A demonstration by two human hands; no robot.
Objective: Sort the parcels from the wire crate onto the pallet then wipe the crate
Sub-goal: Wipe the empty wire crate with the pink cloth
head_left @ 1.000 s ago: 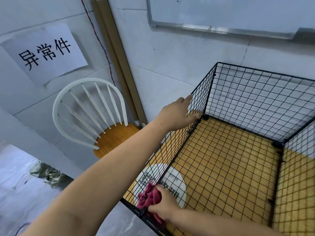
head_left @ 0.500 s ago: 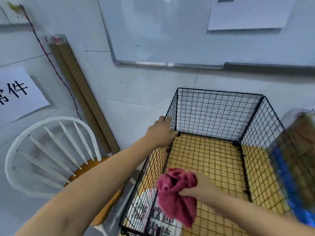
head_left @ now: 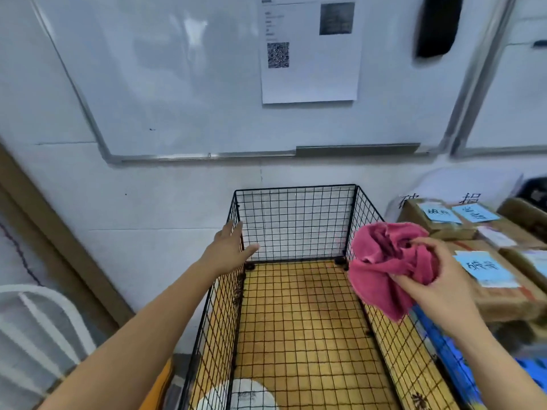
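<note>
White painted wall (head_left: 148, 202); whiteboard (head_left: 177, 84) carrying a printed sheet (head_left: 310, 81) (QR code visible). White chair (head_left: 38, 321) lower left; brown board (head_left: 59, 247) leaning beside it.

Open-topped crate (head_left: 296, 220); parcels (head_left: 503, 300) seemingly just beside, right.

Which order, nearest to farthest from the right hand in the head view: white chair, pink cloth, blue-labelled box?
1. Pink cloth: gripped in the right hand.
2. Blue-labelled box: just to its right.
3. White chair: far left, past the crate.
</note>
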